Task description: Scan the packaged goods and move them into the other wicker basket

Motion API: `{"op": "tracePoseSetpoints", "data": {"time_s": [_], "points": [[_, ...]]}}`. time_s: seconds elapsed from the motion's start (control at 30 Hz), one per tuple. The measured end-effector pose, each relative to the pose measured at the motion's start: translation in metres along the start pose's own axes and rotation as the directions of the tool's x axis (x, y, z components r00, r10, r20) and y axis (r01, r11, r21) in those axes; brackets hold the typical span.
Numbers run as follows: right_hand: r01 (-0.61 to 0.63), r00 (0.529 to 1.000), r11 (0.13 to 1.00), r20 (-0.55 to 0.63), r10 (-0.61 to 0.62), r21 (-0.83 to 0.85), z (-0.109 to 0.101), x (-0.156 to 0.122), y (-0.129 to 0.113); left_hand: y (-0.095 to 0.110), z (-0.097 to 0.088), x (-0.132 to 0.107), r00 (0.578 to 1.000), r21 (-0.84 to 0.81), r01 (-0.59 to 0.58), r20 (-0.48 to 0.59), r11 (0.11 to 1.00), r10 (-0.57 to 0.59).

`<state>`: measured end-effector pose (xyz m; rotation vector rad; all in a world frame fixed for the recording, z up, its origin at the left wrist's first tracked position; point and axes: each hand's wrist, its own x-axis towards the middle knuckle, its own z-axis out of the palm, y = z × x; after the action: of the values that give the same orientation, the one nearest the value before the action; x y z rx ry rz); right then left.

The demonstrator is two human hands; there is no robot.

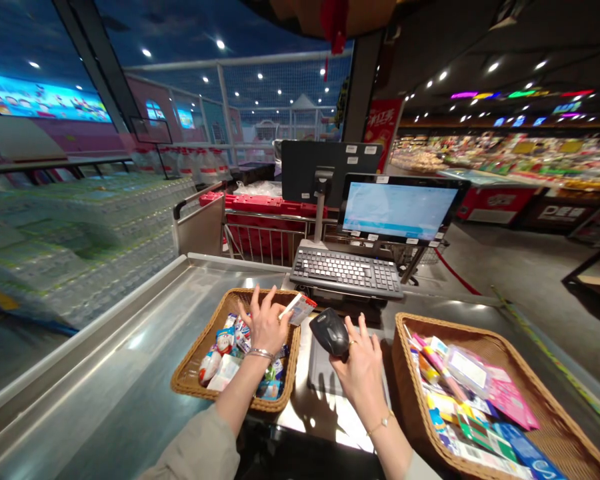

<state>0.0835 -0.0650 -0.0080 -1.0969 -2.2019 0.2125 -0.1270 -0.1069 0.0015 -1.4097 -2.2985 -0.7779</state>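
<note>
Left hand (266, 325) pinching packet (300, 309) | packet just left of scanner (330, 331), long axis pointing toward it | right hand (363, 365) gripping scanner

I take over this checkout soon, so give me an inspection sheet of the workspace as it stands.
Surface: steel counter, shiny; left basket and right basket, both wicker, stand on it.
Job's things: small packet above the left basket; black scanner between the baskets.
Clutter: left basket holds mixed sweet packets; right basket holds flat coloured packs.
Hands: left hand holds the small packet; right hand holds the scanner.
Cables: nothing seen.
Surroundings: keyboard and screen behind; bottled water stacked left; shop shelves far right.
</note>
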Motion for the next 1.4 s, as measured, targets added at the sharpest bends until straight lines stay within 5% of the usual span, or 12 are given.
{"op": "tracePoseSetpoints", "data": {"time_s": [0.83,1.4], "points": [[-0.023,0.998,0.999,-0.062,0.021,-0.039,-0.011,0.004,0.007,0.027,0.006,0.010,0.997,-0.044,-0.078,-0.001,0.996,0.078],[-0.026,0.996,0.999,-0.081,0.023,-0.033,-0.015,0.004,0.010,0.027,0.022,0.013,0.995,-0.168,0.017,0.103,0.986,0.000]]}}
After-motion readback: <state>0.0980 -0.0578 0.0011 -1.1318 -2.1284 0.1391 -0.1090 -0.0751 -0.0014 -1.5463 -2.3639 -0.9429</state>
